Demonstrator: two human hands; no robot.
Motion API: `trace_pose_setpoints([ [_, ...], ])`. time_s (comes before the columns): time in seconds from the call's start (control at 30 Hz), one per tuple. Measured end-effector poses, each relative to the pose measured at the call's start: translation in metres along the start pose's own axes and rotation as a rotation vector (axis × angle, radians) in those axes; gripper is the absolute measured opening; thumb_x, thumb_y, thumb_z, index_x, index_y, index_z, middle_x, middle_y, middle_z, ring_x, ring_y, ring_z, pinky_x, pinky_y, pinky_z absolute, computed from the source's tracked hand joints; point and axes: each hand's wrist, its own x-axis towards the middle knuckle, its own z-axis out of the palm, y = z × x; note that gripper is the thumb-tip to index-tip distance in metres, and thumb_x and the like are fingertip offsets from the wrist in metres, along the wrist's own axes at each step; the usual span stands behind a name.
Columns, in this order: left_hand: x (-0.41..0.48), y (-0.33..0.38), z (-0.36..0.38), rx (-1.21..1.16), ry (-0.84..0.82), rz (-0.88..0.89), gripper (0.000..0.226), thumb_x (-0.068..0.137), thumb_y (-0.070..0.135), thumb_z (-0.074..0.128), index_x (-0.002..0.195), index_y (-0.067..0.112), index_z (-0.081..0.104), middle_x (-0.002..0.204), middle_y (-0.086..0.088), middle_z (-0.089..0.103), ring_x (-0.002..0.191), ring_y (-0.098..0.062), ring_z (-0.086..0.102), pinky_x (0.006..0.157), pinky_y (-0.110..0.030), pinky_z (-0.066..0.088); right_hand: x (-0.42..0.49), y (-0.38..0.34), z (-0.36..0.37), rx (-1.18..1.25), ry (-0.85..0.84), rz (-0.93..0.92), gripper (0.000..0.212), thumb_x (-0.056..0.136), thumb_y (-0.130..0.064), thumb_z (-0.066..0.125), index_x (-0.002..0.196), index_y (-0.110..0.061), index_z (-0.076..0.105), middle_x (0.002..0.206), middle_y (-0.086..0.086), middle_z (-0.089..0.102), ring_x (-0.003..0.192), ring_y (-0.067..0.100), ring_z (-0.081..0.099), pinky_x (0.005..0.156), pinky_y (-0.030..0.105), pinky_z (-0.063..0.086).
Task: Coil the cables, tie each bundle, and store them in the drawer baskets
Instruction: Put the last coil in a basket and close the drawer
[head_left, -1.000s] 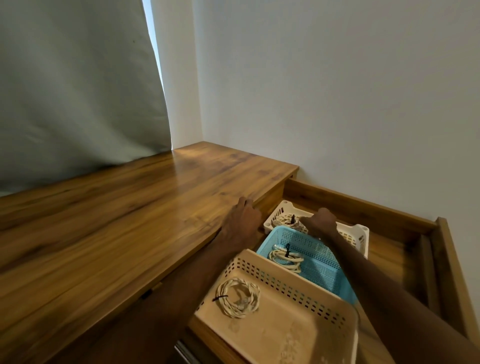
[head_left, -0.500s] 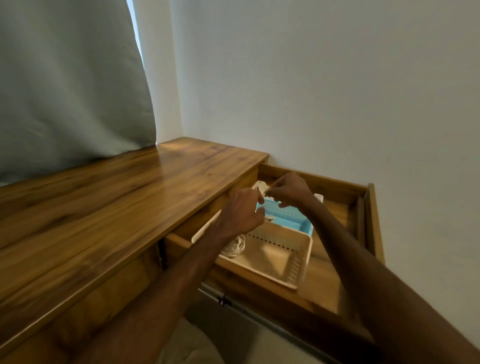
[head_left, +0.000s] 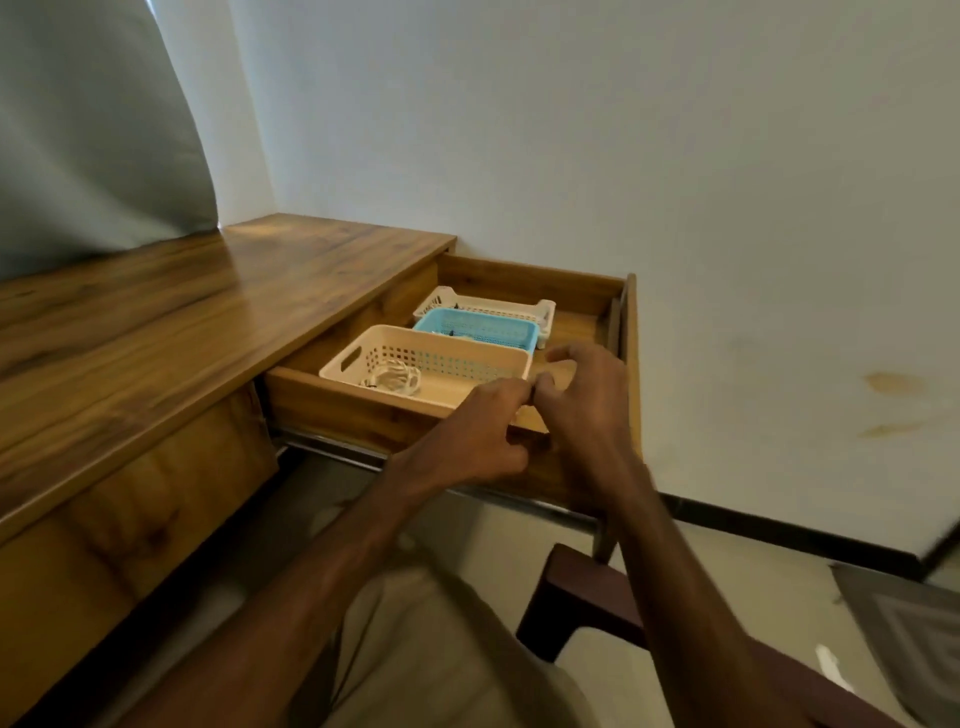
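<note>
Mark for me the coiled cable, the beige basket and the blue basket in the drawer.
coiled cable (head_left: 392, 378), head view, middle of the pale loops.
beige basket (head_left: 447, 359), head view, perforated far wall.
blue basket (head_left: 488, 328), head view, inner far wall.

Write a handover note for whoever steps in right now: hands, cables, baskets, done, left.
Left hand: fingers curled before the drawer front; whether it pinches anything is unclear.
Right hand: loosely curled beside it, nothing seen in it.
Drawer open. Beige basket nearest, holding a tied cable coil; blue basket behind it; white basket farthest, contents mostly hidden.
Done: at least one bundle stored.
Left: check the other baskets, likely shut the drawer.
</note>
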Motion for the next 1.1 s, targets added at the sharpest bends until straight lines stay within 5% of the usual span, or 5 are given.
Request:
trace_pose_setpoints([
  [0.17, 0.011, 0.002, 0.029, 0.068, -0.089, 0.178, 0.042, 0.082, 0.018, 0.075, 0.123, 0.018, 0.066, 0.12, 0.006, 0.068, 0.112, -0.008, 0.061, 0.097, -0.031, 0.053, -0.013, 0.041, -0.014, -0.282, 0.053, 0.165, 0.06, 0.086, -0.033, 0.072, 0.14, -0.015, 0.051, 0.154, 0.015, 0.042, 0.145, 0.034, 0.034, 0.114, 0.053, 0.041],
  [0.27, 0.016, -0.003, 0.035, 0.165, -0.132, 0.165, 0.03, 0.085, 0.021, 0.076, 0.115, 0.021, 0.072, 0.106, 0.006, 0.072, 0.095, -0.005, 0.064, 0.087, -0.035, 0.056, -0.013, 0.057, -0.016, -0.159, -0.088, 0.298, 0.059, 0.09, -0.032, 0.071, 0.137, -0.01, 0.043, 0.138, 0.016, 0.051, 0.121, 0.031, 0.055, 0.093, 0.041, 0.055],
  [0.43, 0.02, -0.002, 0.032, 0.232, -0.139, 0.166, 0.028, 0.087, 0.028, 0.076, 0.115, 0.024, 0.075, 0.098, 0.007, 0.074, 0.084, -0.003, 0.062, 0.074, -0.02, 0.045, -0.006, 0.059, -0.014, -0.061, -0.078, 0.324, 0.037, 0.094, -0.016, 0.067, 0.124, -0.009, 0.047, 0.113, 0.009, 0.056, 0.095, 0.02, 0.059, 0.06, 0.022, 0.042],
  [0.77, 0.016, -0.016, 0.003, 0.31, -0.128, 0.125, 0.033, 0.085, 0.036, 0.079, 0.117, 0.028, 0.076, 0.098, 0.008, 0.077, 0.089, -0.007, 0.063, 0.078, -0.027, 0.052, -0.006, 0.044, 0.015, 0.002, -0.099, 0.269, 0.039, 0.091, -0.008, 0.067, 0.124, -0.007, 0.048, 0.117, 0.012, 0.055, 0.102, 0.025, 0.06, 0.077, 0.034, 0.054],
  [1.1, -0.02, -0.047, -0.02, 0.323, -0.053, -0.063, 0.049, 0.081, 0.019, 0.078, 0.128, 0.021, 0.064, 0.12, 0.002, 0.066, 0.112, -0.01, 0.055, 0.1, -0.033, 0.05, -0.011, 0.0, 0.069, 0.203, -0.118, 0.249, 0.052, 0.09, -0.018, 0.072, 0.133, -0.006, 0.045, 0.125, 0.011, 0.053, 0.111, 0.023, 0.057, 0.09, 0.039, 0.058],
])
